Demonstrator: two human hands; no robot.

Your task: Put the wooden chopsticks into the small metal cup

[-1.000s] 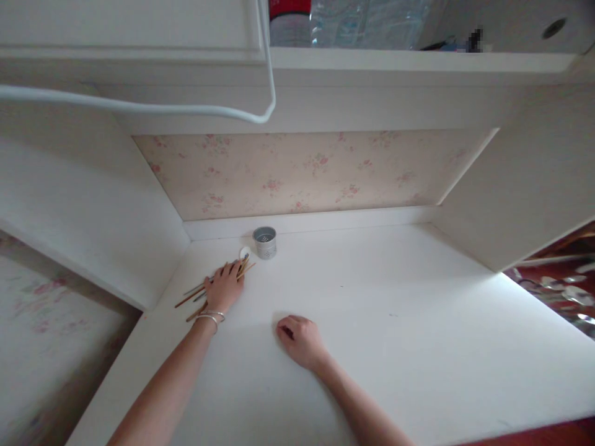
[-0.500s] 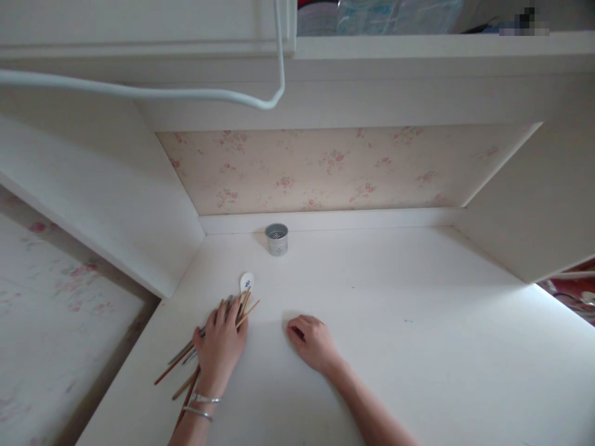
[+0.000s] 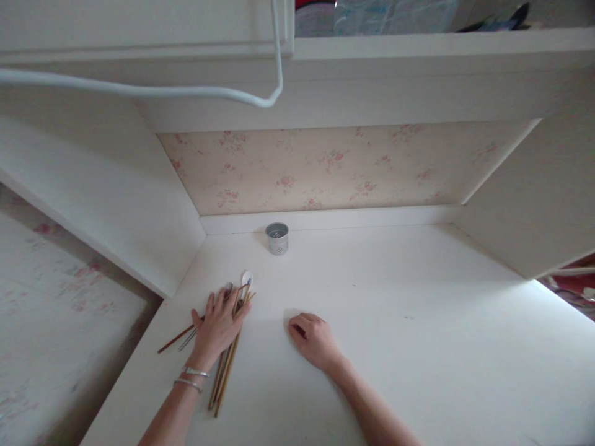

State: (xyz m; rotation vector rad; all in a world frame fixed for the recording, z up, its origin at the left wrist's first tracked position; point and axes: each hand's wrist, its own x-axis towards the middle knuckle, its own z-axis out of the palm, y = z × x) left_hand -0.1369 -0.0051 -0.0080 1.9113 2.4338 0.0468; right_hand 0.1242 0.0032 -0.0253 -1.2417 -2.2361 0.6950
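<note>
My left hand [image 3: 217,325] lies spread over a loose bunch of utensils on the white tabletop. Several wooden chopsticks [image 3: 225,379] run out from under its palm towards me. One reddish-brown chopstick [image 3: 175,342] and a thin metal handle [image 3: 187,341] stick out to the left. Past the fingertips show a white spoon [image 3: 248,277] with a blue mark and a rounded metal end [image 3: 228,287]; the middle of the bunch is hidden. My right hand [image 3: 313,339] rests on the table with its fingers curled in, touching no utensil. A grey perforated metal utensil holder [image 3: 277,240] stands upright farther back.
The white table [image 3: 381,359] is bounded by a left side panel [image 3: 106,186], a right side panel [image 3: 520,204] and flowered wallpaper [image 3: 334,167] behind. A white cable [image 3: 186,93] hangs across the upper left, below a shelf [image 3: 418,46] holding wrapped items.
Under my left hand the utensils have shifted: several chopsticks now point towards me, to the right of the wrist. The left forearm has swung left. My right hand stays in place.
</note>
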